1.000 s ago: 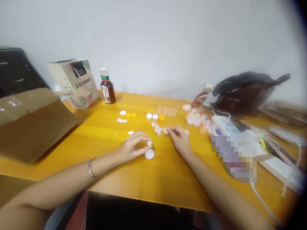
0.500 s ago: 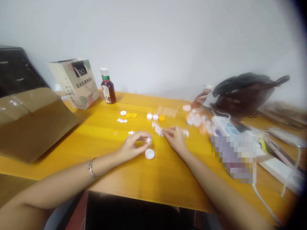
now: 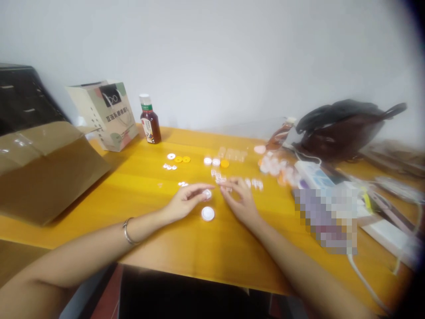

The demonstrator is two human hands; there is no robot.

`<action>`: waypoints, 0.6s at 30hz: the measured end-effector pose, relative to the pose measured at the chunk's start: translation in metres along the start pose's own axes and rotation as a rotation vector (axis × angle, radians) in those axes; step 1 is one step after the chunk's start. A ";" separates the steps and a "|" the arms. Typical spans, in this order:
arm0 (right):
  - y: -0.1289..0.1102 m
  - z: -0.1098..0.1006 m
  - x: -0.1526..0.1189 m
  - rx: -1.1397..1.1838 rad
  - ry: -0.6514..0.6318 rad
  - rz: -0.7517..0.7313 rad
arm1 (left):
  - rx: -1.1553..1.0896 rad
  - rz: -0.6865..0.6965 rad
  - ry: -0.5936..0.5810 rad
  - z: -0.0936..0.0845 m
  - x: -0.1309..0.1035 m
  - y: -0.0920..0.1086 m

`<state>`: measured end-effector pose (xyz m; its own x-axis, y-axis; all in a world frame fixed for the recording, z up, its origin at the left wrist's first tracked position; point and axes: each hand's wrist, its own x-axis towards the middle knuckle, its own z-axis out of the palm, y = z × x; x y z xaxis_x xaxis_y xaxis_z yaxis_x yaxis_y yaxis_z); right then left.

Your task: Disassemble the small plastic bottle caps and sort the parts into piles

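Note:
My left hand (image 3: 184,201) pinches a small white round plastic piece (image 3: 207,194) between thumb and fingers, above the table. Just below it a white round cap (image 3: 208,214) lies flat on the wood. My right hand (image 3: 241,199) is close on the other side, its thumb and index finger bent together in a pinch. Whatever is between those fingertips is too small and blurred to name. Beside them lies a loose cluster of small white pieces (image 3: 215,175). More such pieces (image 3: 256,183) lie to the right of my right hand.
White and yellow discs (image 3: 182,159) and caps (image 3: 216,162) stand in rows behind my hands. At right are a blurred heap of caps (image 3: 274,165), a power strip (image 3: 314,175) and a dark bag (image 3: 341,128). A bottle (image 3: 150,122), a paper bag (image 3: 113,117) and a cardboard box (image 3: 56,177) stand left.
My right hand has drawn back slightly from the white cluster, toward my left hand. The piece in my left hand has turned, and the left fingers have stretched toward the right hand.

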<state>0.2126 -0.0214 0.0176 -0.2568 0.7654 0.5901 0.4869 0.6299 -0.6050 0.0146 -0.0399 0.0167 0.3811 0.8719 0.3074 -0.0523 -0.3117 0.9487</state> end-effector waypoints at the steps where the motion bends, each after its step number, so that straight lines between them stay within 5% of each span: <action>1: -0.005 -0.001 -0.002 0.046 -0.037 -0.027 | -0.069 -0.020 -0.021 0.000 0.000 -0.001; 10: -0.024 0.000 -0.013 0.270 -0.213 -0.218 | -0.340 -0.108 -0.257 0.000 -0.004 -0.005; 18: -0.026 -0.001 -0.015 0.119 -0.150 -0.229 | -0.117 -0.167 -0.166 -0.001 0.000 -0.007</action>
<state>0.2048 -0.0492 0.0254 -0.4739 0.6067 0.6382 0.3029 0.7929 -0.5288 0.0143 -0.0376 0.0106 0.5387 0.8310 0.1388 -0.0785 -0.1146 0.9903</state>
